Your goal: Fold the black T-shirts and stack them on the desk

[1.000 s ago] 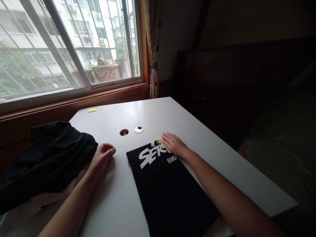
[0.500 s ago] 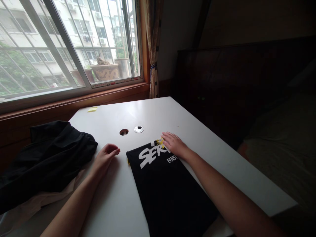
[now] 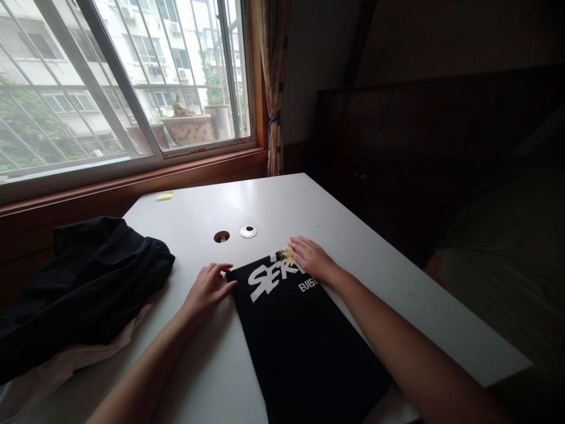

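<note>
A folded black T-shirt (image 3: 304, 347) with white lettering and a yellow patch lies on the white table (image 3: 282, 200), its near end running out of the bottom of the view. My right hand (image 3: 312, 259) rests flat on its far right corner, fingers stretched out and covering part of the print. At the far left corner is my left hand (image 3: 212, 287), thumb and fingers apart on either side of the fabric's edge. Those fingertips touch or nearly touch the cloth.
Dark clothing (image 3: 97, 277) lies heaped at the left over a pale pink cloth (image 3: 106, 347). Beyond the shirt are a round hole (image 3: 222, 237) in the tabletop and a silver cover (image 3: 248, 232). A yellow note (image 3: 165, 196) sits by the back edge, below the window.
My left hand has moved right, from bare table to the shirt's far left corner, and its curled fingers have spread. My right hand and the shirt have stayed in place.
</note>
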`<state>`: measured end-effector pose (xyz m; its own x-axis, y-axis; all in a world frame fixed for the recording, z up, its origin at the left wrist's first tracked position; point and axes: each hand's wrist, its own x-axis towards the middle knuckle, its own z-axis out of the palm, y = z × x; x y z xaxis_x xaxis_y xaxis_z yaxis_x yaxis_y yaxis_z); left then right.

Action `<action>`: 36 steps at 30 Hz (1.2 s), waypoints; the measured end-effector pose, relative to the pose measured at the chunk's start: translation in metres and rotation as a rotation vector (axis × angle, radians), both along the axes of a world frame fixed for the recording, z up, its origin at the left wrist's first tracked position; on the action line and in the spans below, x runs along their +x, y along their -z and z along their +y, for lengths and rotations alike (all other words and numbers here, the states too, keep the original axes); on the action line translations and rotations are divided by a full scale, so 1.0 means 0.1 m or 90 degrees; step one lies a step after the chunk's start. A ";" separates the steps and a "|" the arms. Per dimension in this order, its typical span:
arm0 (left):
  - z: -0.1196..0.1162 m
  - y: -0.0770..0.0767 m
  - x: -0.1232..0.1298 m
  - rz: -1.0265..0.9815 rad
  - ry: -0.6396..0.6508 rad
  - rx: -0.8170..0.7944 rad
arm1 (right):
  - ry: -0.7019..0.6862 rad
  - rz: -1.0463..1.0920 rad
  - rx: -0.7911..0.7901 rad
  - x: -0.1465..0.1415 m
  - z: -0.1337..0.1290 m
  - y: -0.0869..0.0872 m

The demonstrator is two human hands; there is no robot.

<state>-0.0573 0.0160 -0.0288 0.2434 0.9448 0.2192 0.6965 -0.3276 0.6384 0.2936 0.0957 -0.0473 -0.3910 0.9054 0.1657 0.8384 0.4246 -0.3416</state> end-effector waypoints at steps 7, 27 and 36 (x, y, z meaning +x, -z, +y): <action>0.03 0.05 -0.03 0.035 0.011 0.026 | 0.024 0.174 -0.014 0.01 0.02 -0.06; -0.31 -0.23 0.44 0.315 0.432 0.120 | -0.053 0.155 -0.227 0.18 -0.09 -0.32; -0.13 -0.03 0.13 0.342 0.283 0.189 | 0.017 0.123 -0.165 0.21 -0.03 -0.25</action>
<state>-0.0440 0.0026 -0.0261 0.7325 0.6527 0.1937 0.6492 -0.7553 0.0898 0.3143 0.0924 -0.0223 -0.3508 0.9365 -0.0024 0.7568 0.2820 -0.5897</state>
